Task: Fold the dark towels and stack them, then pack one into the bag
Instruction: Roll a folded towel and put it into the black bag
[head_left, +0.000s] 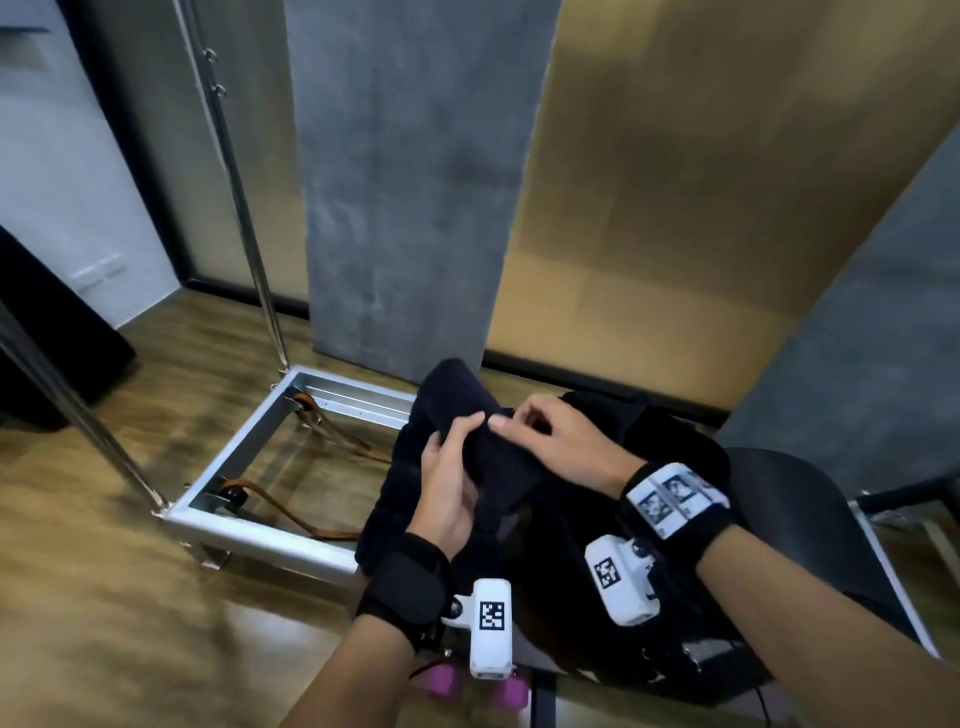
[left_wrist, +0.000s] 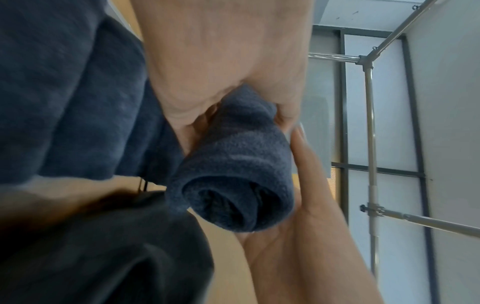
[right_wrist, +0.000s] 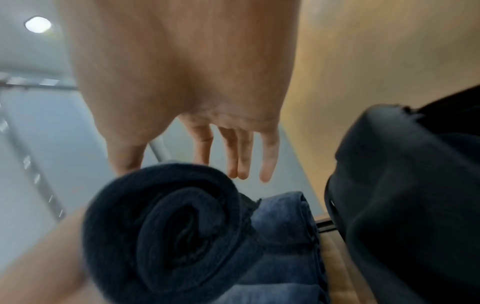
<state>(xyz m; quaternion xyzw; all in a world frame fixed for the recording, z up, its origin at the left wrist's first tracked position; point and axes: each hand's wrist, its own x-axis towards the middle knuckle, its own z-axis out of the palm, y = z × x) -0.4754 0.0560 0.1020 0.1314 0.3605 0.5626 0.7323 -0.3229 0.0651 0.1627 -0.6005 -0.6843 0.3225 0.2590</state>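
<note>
My left hand (head_left: 450, 475) grips a rolled dark navy towel (head_left: 501, 462), fingers curled round it; the left wrist view shows the roll's end (left_wrist: 233, 174) under the palm (left_wrist: 221, 61). My right hand (head_left: 556, 439) hovers over the roll, thumb touching its top. In the right wrist view that hand's fingers (right_wrist: 244, 152) hang straight above the roll (right_wrist: 168, 226) and hold nothing. A stack of folded dark towels (head_left: 395, 467) lies just left of the roll, also seen as the stack (right_wrist: 280, 236). The black bag (head_left: 654, 436) sits right of the hands, its side (right_wrist: 402, 195) close by.
A metal rack base (head_left: 249, 525) with castors stands on the wooden floor at the left, and its poles (head_left: 244, 208) rise behind. The bag rests on a black chair (head_left: 810, 519). Pink dumbbells (head_left: 467, 686) lie by my left forearm. A grey pillar (head_left: 415, 182) stands ahead.
</note>
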